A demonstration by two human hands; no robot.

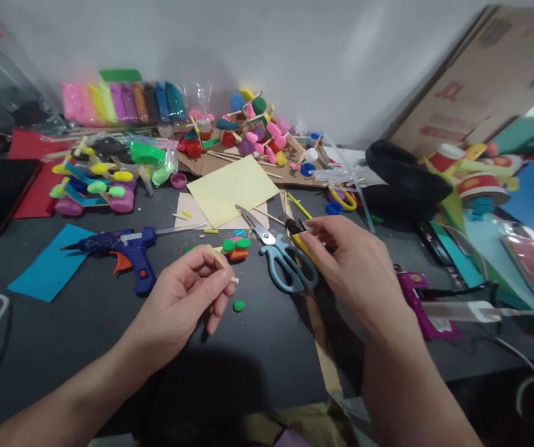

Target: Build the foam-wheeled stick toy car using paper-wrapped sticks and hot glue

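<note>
Pale stick (235, 280) sat in the left hand (192, 287), pinched between the thumb and the curled fingers, with one end poking out past the thumb tip over the dark table (267, 347). Just to the right of that grip and a little nearer the body lay a small green blob (239, 306). Just beyond the pinch was a little cluster of green and orange pieces (238, 249).

The right hand (353, 264) was well to the right of the pinch, thumb and fingers bent at a yellow-and-black tool (301, 244); whether they had closed on it, I could not tell. Between the two hands, nearer the right one, blue-handled scissors (272, 251) lay with their blades pointing away from the body.

Farther out from the left grip was a pale yellow sheet (234, 186). To the left of that hand and slightly beyond it lay a blue glue gun (139, 241), its nozzle turned away from the hand and over a bright blue sheet (55, 267). Farther off on that side stood a small model with pink wheels (127, 197).
</note>
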